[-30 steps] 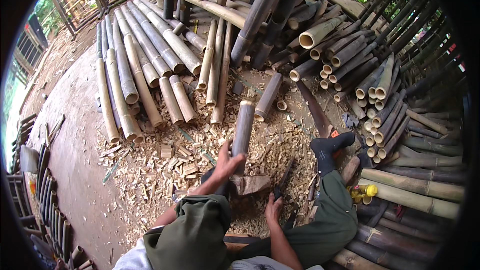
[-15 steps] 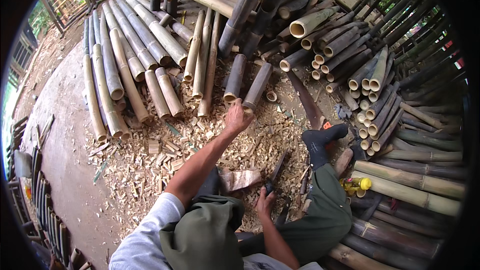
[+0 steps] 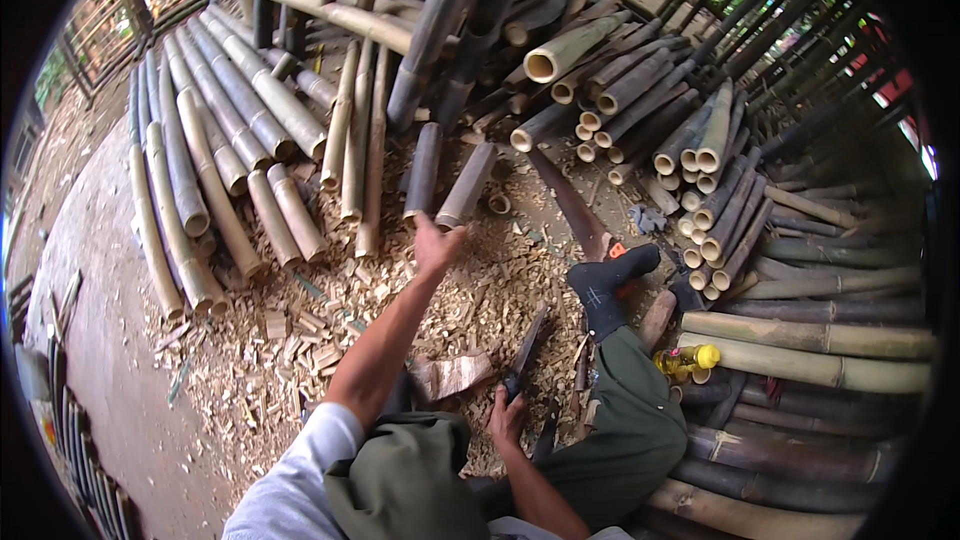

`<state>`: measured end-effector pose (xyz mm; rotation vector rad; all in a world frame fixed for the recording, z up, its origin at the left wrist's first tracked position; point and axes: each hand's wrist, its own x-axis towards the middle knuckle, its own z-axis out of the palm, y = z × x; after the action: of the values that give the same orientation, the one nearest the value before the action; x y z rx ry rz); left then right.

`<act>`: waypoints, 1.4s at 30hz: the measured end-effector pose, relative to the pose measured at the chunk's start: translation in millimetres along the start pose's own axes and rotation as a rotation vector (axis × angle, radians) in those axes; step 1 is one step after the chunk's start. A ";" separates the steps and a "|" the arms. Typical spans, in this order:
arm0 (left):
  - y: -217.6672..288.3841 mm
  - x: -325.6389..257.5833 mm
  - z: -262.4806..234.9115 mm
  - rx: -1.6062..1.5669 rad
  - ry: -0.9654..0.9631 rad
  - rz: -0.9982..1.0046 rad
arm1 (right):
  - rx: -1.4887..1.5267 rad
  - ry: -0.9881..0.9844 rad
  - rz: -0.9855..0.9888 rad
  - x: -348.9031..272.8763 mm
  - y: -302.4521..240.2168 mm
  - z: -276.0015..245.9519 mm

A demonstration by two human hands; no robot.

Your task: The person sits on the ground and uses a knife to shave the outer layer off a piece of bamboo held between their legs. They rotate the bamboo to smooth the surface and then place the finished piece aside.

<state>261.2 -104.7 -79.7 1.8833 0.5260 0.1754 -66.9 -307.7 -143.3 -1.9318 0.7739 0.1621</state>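
Observation:
Two short dark bamboo tubes [image 3: 424, 168] lie on the ground ahead of me, the right one [image 3: 470, 182] slanted. My left hand [image 3: 437, 247] reaches out to their near ends. Its fingers and thumb are apart; the fingertips meet the left tube's rim, and the thumb lies by the right tube's end. Low beside my knee, my right hand [image 3: 507, 418] is closed round the dark handle of a large knife [image 3: 527, 348], its blade pointing up and away. A pale, chopped wood block [image 3: 452, 374] sits left of the knife.
Wood chips [image 3: 330, 315] cover the ground. Long bamboo poles [image 3: 235, 105] lie at the left, beyond them a bamboo frame [image 3: 340, 12]. Stacked bamboo [image 3: 640, 90] fills the right. By my outstretched foot [image 3: 608, 285] lie a saw [image 3: 572, 202] and a yellow-capped bottle [image 3: 690, 358].
The whole view has shifted, so the scene sits farther left and slightly lower. My left hand stays at the tube ends, and my right hand still grips the knife.

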 end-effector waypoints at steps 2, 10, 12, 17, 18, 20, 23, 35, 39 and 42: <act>-12.6 20.0 -31.4 -0.398 0.109 -0.013 | 0.058 -0.034 0.000 -4.3 -17.6 19.5; 53.5 -34.2 -133.2 -1.116 -0.171 -0.037 | -0.399 0.429 -0.334 27.4 73.0 2.3; 54.0 -48.3 -161.2 -1.300 -0.254 -0.124 | -0.224 0.222 -0.143 22.7 65.6 19.4; 4.0 -50.4 -155.0 -0.843 -0.180 -0.312 | -0.082 -0.121 0.199 9.0 14.3 18.9; 0.8 -61.1 -150.2 -0.886 -0.175 -0.296 | -0.105 -0.071 0.175 7.3 8.9 14.2; 4.0 -89.5 -142.6 -0.949 -0.228 -0.291 | -0.162 0.100 0.065 7.2 6.2 4.3; -3.9 -120.5 -172.5 -0.964 -0.206 -0.187 | -0.013 -0.070 0.080 -22.0 -66.5 -8.2; -50.1 -154.9 -215.0 -0.966 0.087 -0.399 | -0.359 -0.128 -0.588 -85.4 -128.3 -41.0; -27.5 -167.1 -213.3 -0.900 0.255 -0.444 | -0.410 -0.321 -0.394 -100.9 -158.1 -45.2; -24.7 -173.4 -208.8 -0.890 0.200 -0.441 | -0.455 -0.314 -0.457 -95.4 -154.6 -44.3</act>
<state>23.8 4.6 -2.4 0.8654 0.8193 0.2531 -61.7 -258.2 36.9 -2.3807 0.0740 0.3735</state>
